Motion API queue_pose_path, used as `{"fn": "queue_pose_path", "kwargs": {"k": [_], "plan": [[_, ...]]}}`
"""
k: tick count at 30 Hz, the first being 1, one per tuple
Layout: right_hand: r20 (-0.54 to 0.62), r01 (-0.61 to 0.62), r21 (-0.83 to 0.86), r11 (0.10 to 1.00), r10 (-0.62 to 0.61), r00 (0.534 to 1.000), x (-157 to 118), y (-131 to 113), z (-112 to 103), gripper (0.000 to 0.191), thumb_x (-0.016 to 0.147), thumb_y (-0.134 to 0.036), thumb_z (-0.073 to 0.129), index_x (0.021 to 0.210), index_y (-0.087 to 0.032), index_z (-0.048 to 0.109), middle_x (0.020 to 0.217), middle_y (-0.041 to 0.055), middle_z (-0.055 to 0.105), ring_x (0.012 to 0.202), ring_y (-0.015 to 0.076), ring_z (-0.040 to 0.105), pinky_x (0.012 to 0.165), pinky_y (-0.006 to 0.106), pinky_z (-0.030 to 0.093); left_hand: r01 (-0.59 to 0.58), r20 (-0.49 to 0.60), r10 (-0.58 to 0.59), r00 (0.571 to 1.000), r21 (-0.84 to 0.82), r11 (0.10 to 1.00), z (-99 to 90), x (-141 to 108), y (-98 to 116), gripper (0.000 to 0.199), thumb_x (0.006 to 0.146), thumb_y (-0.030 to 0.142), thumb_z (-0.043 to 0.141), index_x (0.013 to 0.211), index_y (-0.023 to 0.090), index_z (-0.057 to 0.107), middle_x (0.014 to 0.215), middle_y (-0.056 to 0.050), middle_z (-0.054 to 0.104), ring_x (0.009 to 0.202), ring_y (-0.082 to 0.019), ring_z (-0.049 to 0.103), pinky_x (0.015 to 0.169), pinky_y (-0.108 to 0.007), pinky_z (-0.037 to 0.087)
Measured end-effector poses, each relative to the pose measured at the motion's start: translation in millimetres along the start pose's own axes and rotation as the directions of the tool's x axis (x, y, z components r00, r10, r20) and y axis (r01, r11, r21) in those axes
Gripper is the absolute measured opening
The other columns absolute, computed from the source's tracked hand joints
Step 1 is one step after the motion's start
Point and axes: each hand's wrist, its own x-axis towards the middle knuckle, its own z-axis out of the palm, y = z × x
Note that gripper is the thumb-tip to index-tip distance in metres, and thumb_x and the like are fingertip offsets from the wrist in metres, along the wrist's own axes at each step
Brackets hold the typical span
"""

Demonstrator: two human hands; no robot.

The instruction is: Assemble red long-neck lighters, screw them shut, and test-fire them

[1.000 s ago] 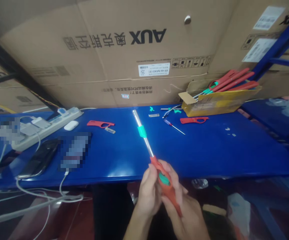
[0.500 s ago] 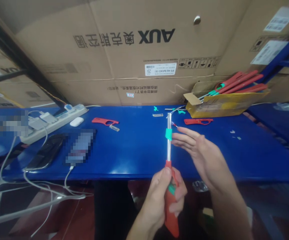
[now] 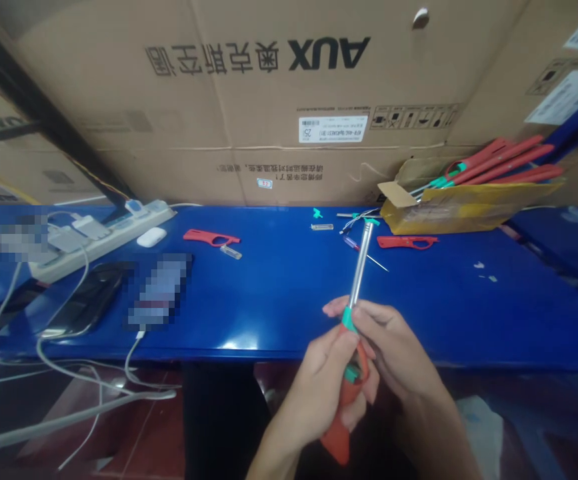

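My left hand [image 3: 326, 373] is wrapped round the red handle of a long lighter [image 3: 337, 433], whose metal tube [image 3: 361, 267] points up and slightly right. A green collar [image 3: 349, 319] sits at the base of the tube, against the red body. My right hand [image 3: 389, 340] pinches this collar between thumb and fingers. Beyond the tube's tip, on the blue table, lie a small screwdriver [image 3: 353, 244], thin wires and a green piece [image 3: 317, 213]. A red shell half [image 3: 409, 242] rests to the right, another [image 3: 211, 237] to the left.
A cardboard box [image 3: 449, 210] of red lighters stands at the back right. Two phones [image 3: 89, 300] [image 3: 161, 290], a white earphone case [image 3: 151, 237] and a power strip [image 3: 103, 243] with cables occupy the left of the blue table [image 3: 269, 300]. Large cartons [image 3: 249, 100] stand behind.
The green collar has slid down the tube to the red body. My right hand has moved down with it and closed on it. The screwdriver now lies on the table, and the tube tilts right.
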Motion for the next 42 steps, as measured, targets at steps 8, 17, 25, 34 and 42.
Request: {"fn": "queue_pose_path", "kwargs": {"k": [8, 17, 25, 34, 42], "plan": [[-0.005, 0.082, 0.046, 0.996, -0.082, 0.997, -5, 8, -1, 0.027, 0.097, -0.045, 0.061, 0.091, -0.023, 0.076, 0.105, 0.0052, 0.072, 0.102, 0.0190, 0.068, 0.089, 0.029, 0.056, 0.057, -0.025, -0.054, 0.998, 0.096, 0.994, 11.0, 0, 18, 0.039, 0.099, 0.052, 0.054, 0.085, 0.016, 0.052, 0.058, 0.002, 0.056, 0.033, -0.004, 0.037, 0.031, -0.014, 0.029], [0.045, 0.172, 0.026, 0.985, -0.173, 0.984, -17, -11, 4, 0.028, 0.100, -0.041, 0.056, 0.085, -0.027, 0.075, 0.095, 0.0016, 0.073, 0.109, 0.0192, 0.067, 0.101, 0.030, 0.052, 0.177, 0.042, -0.188, 0.981, 0.187, 0.966, 21.8, -3, 39, 0.048, 0.098, 0.056, 0.053, 0.073, 0.015, 0.059, 0.054, 0.000, 0.056, 0.036, -0.005, 0.041, 0.035, -0.017, 0.032], [-0.134, 0.293, -0.554, 0.779, -0.431, 0.892, -7, -23, -29, 0.034, 0.103, -0.043, 0.046, 0.096, -0.025, 0.074, 0.118, 0.0058, 0.072, 0.107, 0.0221, 0.069, 0.090, 0.035, 0.056, 0.135, 0.158, -0.144, 0.977, 0.069, 0.988, 22.1, 25, 28, 0.032, 0.084, 0.043, 0.077, 0.089, 0.015, 0.061, 0.059, 0.001, 0.063, 0.035, -0.006, 0.049, 0.035, -0.015, 0.038], [-0.273, -0.224, -0.960, 0.165, -0.720, 0.638, -16, 2, -202, 0.035, 0.095, -0.053, 0.057, 0.102, -0.024, 0.073, 0.106, 0.0170, 0.070, 0.092, 0.0273, 0.067, 0.086, 0.041, 0.049, -0.121, -0.268, 0.100, 0.958, -0.062, 0.991, -19.5, 42, 29, 0.041, 0.090, 0.045, 0.072, 0.074, 0.018, 0.046, 0.058, 0.008, 0.050, 0.032, -0.001, 0.035, 0.031, -0.014, 0.031], [-0.323, -0.327, -0.939, 0.102, -0.582, 0.746, 0, -11, -296, 0.023, 0.091, -0.041, 0.064, 0.088, -0.023, 0.078, 0.105, 0.0131, 0.074, 0.096, 0.0264, 0.066, 0.087, 0.037, 0.046, -0.276, -0.405, 0.190, 0.894, -0.166, 0.947, -22.8, 53, 19, 0.028, 0.084, 0.022, 0.074, 0.106, 0.017, 0.057, 0.089, -0.002, 0.064, 0.063, -0.011, 0.061, 0.062, -0.026, 0.054]]}}
